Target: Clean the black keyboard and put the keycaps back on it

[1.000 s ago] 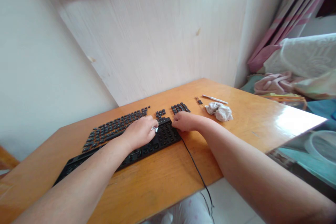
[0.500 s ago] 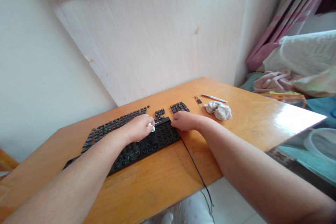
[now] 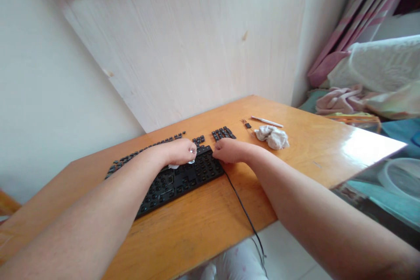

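Note:
A black keyboard with its keycaps off lies at a slant on the wooden table. My left hand is over its back edge, fingers closed round a white tissue that pokes out below them. At the keyboard's right end, my right hand has its fingers closed on the back corner. Loose keycaps are laid out in groups behind the keyboard, keeping the layout of the keys. My left forearm hides the keyboard's left part and some of the keycaps.
Right of the keycaps are a crumpled whitish cloth, a white pen and a small dark tool. A black cable runs from the keyboard over the front edge of the table. A wall panel stands behind.
My left hand, with the tissue, has shifted slightly right and away from me along the keyboard's back edge. My right hand stays at the corner.

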The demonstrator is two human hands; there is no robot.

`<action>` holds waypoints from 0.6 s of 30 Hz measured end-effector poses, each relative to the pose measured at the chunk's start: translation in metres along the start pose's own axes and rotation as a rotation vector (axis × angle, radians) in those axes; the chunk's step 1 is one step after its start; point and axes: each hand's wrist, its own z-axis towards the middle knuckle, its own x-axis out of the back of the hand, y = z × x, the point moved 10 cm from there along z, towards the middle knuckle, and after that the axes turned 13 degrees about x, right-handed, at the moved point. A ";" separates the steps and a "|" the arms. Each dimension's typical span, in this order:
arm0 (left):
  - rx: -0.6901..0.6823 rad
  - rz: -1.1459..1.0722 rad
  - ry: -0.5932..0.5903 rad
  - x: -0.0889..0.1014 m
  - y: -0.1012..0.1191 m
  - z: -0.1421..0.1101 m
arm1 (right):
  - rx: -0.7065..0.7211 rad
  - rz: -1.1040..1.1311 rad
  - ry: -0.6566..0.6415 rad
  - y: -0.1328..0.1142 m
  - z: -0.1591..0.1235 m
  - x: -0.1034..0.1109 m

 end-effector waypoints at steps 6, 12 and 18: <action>-0.010 0.010 0.112 0.008 0.000 0.000 | 0.009 -0.007 0.009 0.004 0.004 -0.002; -0.144 0.015 0.248 0.010 0.010 -0.022 | 0.024 -0.016 0.009 0.005 0.006 -0.003; -0.164 -0.012 0.307 0.008 0.009 -0.035 | 0.031 -0.032 0.016 0.004 0.007 -0.002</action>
